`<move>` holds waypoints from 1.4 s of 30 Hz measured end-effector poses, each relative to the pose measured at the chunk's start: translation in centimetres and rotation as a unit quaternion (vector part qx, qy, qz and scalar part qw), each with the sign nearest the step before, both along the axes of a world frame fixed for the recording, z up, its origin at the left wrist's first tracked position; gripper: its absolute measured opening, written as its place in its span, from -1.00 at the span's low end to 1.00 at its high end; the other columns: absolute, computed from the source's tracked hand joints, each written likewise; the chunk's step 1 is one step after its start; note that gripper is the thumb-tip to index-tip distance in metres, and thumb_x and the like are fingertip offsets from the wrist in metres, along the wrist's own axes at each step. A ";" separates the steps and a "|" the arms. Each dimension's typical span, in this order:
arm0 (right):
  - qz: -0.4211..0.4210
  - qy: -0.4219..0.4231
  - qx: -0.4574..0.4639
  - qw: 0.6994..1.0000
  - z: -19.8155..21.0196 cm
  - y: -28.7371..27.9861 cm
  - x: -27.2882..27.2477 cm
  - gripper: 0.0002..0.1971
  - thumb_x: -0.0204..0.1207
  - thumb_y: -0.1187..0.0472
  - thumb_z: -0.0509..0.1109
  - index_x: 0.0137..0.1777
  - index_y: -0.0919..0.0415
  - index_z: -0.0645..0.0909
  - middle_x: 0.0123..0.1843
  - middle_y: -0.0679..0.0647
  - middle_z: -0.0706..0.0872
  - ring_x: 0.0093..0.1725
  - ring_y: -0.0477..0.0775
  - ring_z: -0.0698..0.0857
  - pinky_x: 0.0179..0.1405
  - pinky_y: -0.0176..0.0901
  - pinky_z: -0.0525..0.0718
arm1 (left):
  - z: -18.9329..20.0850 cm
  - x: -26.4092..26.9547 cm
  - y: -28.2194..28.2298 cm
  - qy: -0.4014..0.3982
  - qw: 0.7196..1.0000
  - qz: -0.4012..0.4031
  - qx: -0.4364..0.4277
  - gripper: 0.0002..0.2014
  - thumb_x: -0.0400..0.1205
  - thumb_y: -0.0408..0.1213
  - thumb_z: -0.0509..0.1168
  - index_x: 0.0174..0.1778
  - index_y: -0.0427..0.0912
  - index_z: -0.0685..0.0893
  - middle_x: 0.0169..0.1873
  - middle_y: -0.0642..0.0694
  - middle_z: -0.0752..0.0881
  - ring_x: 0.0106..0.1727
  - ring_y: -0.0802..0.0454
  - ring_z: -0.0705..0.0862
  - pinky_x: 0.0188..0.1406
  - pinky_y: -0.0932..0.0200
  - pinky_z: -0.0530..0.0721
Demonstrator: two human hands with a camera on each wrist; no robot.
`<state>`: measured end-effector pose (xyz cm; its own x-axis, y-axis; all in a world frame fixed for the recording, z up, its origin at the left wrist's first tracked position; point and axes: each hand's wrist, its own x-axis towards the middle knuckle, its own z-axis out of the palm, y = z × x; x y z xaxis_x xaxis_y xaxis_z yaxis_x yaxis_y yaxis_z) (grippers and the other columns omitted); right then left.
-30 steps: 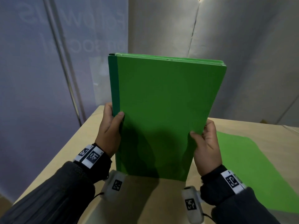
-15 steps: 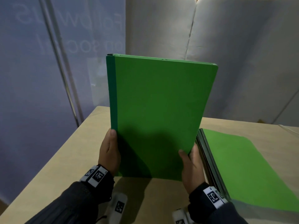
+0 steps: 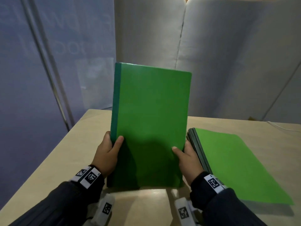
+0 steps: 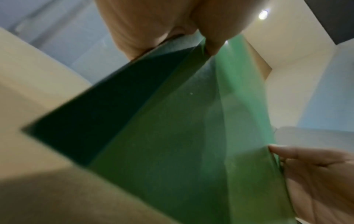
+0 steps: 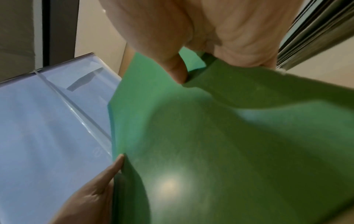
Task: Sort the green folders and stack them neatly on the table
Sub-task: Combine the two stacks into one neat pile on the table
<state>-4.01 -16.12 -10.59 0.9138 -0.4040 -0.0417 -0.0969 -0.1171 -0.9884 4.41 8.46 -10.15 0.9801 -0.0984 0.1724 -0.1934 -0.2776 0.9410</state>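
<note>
A bundle of green folders [image 3: 151,121] stands upright on its lower edge on the wooden table [image 3: 68,154], spine to the left. My left hand [image 3: 108,152] grips the spine edge, thumb on the front cover. My right hand [image 3: 187,156] grips the opposite edge the same way. In the left wrist view the folder bundle [image 4: 168,136] fills the middle, with the left hand [image 4: 172,25] at its upper end and the right hand [image 4: 314,166] at its far edge. The right wrist view shows the front cover [image 5: 229,144] under my right thumb [image 5: 172,63]. A second stack of green folders [image 3: 231,165] lies flat to the right.
A white cushioned backrest [image 3: 211,54] rises behind the table. A bluish banner panel [image 3: 48,62] with a metal pole [image 3: 53,79] stands at the left. The table's left edge runs diagonally toward me. A thin white cable [image 3: 280,128] lies at the far right.
The upright bundle has come down and nearer to me, its lower edge now on the table. Both hands have slid a little higher along its sides, and the view tilted down.
</note>
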 end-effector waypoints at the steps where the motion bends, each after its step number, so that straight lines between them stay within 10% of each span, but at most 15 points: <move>1: 0.000 0.010 -0.024 1.000 0.3 -0.4 -0.2 -0.72 0.60 0.10 0.36 0.30 -0.09 0.57 0.26 -0.01 0.77 0.29 0.12 0.74 0.40 0.31 0.65 | -0.2 0.4 -0.1 0.022 1.000 -0.002 0.009 -0.87 0.92 -0.13 0.27 0.26 -0.10 0.60 0.04 -0.20 0.82 0.17 -0.38 0.81 0.31 -0.38 0.79; 7: -0.032 0.033 -0.030 0.998 3.4 -3.6 -2.2 -0.62 0.69 0.21 0.36 0.47 0.03 0.47 0.27 0.09 0.64 0.23 0.23 0.69 0.17 0.25 0.77 | -3.4 3.0 0.4 0.243 0.969 -0.032 0.031 -0.73 0.95 -0.24 0.21 0.21 -0.34 0.77 -0.02 -0.43 0.88 -0.08 -0.33 0.84 0.10 -0.13 0.84; 11: 0.056 0.133 -0.002 0.990 2.4 -3.4 -4.3 -0.75 0.70 0.15 0.37 0.35 0.09 0.58 0.30 0.05 0.63 0.16 0.08 0.67 -0.21 -0.22 0.75 | -5.0 4.8 1.5 0.304 0.949 -0.015 0.083 -0.70 0.76 -0.28 0.46 0.04 -0.55 0.78 0.03 -0.51 0.83 0.06 -0.38 0.82 0.28 -0.14 0.75; 14: 0.091 0.150 -0.073 0.982 -0.8 -2.6 -5.2 -0.68 0.64 0.08 0.42 0.36 0.10 0.63 0.30 0.05 0.69 0.20 0.02 0.73 0.17 -0.05 0.77 | -3.9 3.9 1.5 0.332 0.940 -0.038 0.065 -0.82 0.72 -0.37 0.47 0.05 -0.46 0.71 -0.01 -0.48 0.72 -0.01 -0.31 0.70 0.09 -0.19 0.66; 19: 0.059 0.131 -0.113 0.983 -3.3 -2.0 -4.7 -0.74 0.54 0.07 0.53 0.20 0.07 0.75 0.15 0.07 0.78 0.15 0.06 0.77 0.19 0.01 0.75 | -2.8 2.6 2.4 0.262 0.933 -0.079 0.235 -0.86 0.83 -0.56 0.30 0.12 -0.35 0.76 0.02 -0.36 0.85 -0.25 -0.20 0.77 -0.52 0.24 0.70; 26: 0.056 0.112 -0.109 0.986 -3.7 -2.2 -4.6 -0.75 0.58 0.11 0.49 0.17 0.20 0.80 -0.05 -0.05 0.78 -0.11 -0.08 0.70 -0.09 -0.17 0.62 | -1.3 2.5 2.8 0.146 0.858 -0.125 0.476 -0.71 0.79 -0.25 0.44 0.17 -0.45 0.89 0.07 -0.39 0.95 0.07 -0.29 0.94 0.06 -0.05 0.90; 31: 0.076 0.113 -0.097 0.986 -3.1 -2.2 -5.6 -0.72 0.62 0.12 0.46 0.26 0.20 0.76 0.11 0.04 0.82 0.08 -0.06 0.76 0.09 -0.12 0.71 | 0.7 1.9 1.0 0.164 0.813 -0.157 0.537 -0.61 0.87 -0.04 0.35 -0.12 -0.29 0.76 -0.12 -0.27 0.94 -0.33 -0.07 0.81 -0.56 0.39 0.67; 35: 0.070 0.099 -0.035 0.992 -1.4 -3.3 -7.4 -0.77 0.57 0.06 0.47 0.19 0.03 0.74 0.23 0.02 0.78 0.15 0.09 0.79 0.12 0.00 0.75 | 3.8 -0.5 -2.4 0.061 0.741 -0.154 0.651 -0.41 0.86 0.21 0.23 0.53 -0.25 0.67 0.37 -0.25 0.73 0.20 -0.12 0.83 0.25 0.06 0.81; 39: 0.026 0.028 -0.014 0.999 2.7 -7.6 -9.4 -0.92 0.64 0.24 0.43 0.05 0.11 0.75 0.05 0.06 0.83 0.05 0.13 0.79 0.05 0.06 0.77 | 6.3 -4.5 -9.0 -0.003 0.793 -0.224 0.566 -0.27 0.87 0.24 0.19 0.83 -0.21 0.40 0.71 -0.25 0.53 0.63 -0.21 0.64 0.69 -0.13 0.64; 42: -0.125 0.024 -0.156 0.979 4.6 -14.1 -10.4 -0.96 0.60 0.20 0.49 -0.02 0.14 0.76 0.03 0.12 0.82 0.06 0.18 0.74 0.06 0.01 0.66 | 5.9 -6.3 -15.1 0.160 0.885 -0.304 0.315 -0.18 0.85 0.16 0.32 0.93 -0.23 0.23 0.78 -0.28 0.49 0.62 -0.29 0.66 0.59 -0.19 0.72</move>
<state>-14.42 -30.26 -5.97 0.7846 -0.6149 0.0794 -0.2065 -0.3799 -0.9017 -1.86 -6.64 -4.21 0.7015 -0.6021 -0.3813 -0.2393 -0.7030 0.6698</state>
